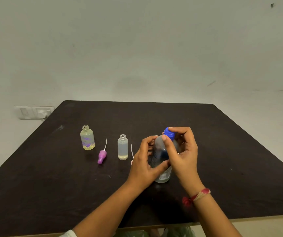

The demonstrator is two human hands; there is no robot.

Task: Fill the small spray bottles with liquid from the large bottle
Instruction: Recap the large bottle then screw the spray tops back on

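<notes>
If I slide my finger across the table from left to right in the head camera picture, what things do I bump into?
Small bottle with purple print → purple spray top → plain small bottle → left hand → large bottle with the blue cap → right hand.

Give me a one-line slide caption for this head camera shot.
Left hand steadies the large bottle, right hand grips its blue cap; two uncapped small bottles wait.
</notes>
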